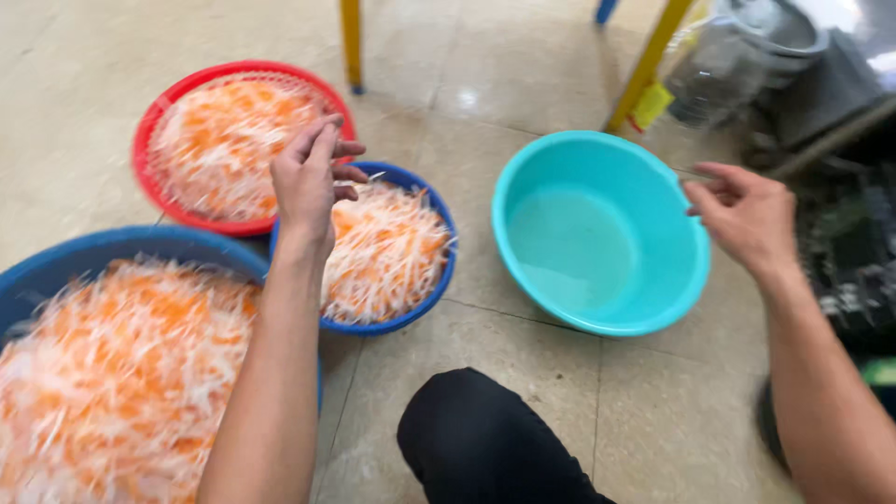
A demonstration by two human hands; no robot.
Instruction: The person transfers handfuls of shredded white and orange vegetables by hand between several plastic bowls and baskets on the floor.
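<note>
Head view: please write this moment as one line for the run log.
left hand: over small blue basket of shredded vegetables, pinching a strand | right hand: at teal basin rim, fingers curled | red basket: full

Taking the turquoise basin [597, 233] as landmark: its inside is lying open from above, holding only shallow water. Just left of it, a strip of bare tiled floor [467, 159] is leaving a passage before the small blue basket [392, 247] heaped with shreds. Further left, the red basket [229, 145] and large blue basin [112, 373] are crowding the ground. Behind it, yellow legs [644, 65] are blocking. Below, a dark knee [476, 439] is intruding.
</note>
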